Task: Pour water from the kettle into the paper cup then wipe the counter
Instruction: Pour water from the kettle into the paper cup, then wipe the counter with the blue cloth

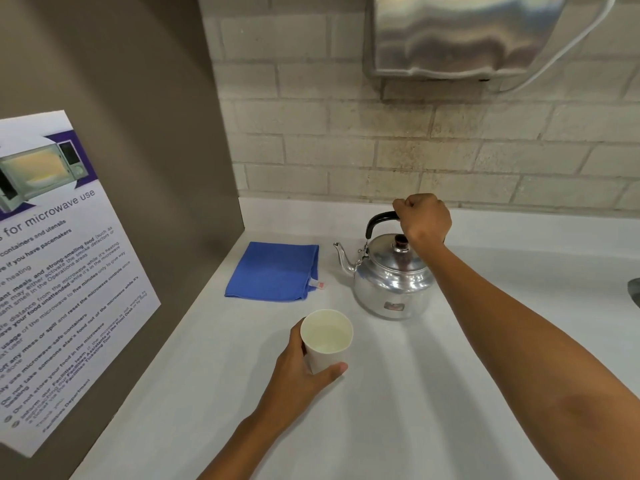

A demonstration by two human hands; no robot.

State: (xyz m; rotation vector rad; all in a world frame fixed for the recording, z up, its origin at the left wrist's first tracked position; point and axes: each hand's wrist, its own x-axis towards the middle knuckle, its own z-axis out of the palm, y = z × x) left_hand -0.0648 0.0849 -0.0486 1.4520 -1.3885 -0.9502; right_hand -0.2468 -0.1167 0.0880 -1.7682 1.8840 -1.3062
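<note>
Fingers of the right hand [424, 218] are curled tight around the black handle [379, 220] of the metal kettle [391, 282], which sits upright on the white counter [415, 393] with its spout toward the folded blue cloth [273, 271]. Nearer the camera, the left hand [301, 368] wraps the paper cup [327, 337], thumb across its front. Water shows inside the cup.

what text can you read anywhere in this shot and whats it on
"for microwave use": heading on the poster on the left wall.
Poster small print: only bits, such as "containers and utensils".
Cloth tag: too small.
Kettle sticker: blurred.
Paper cup: none.
</note>
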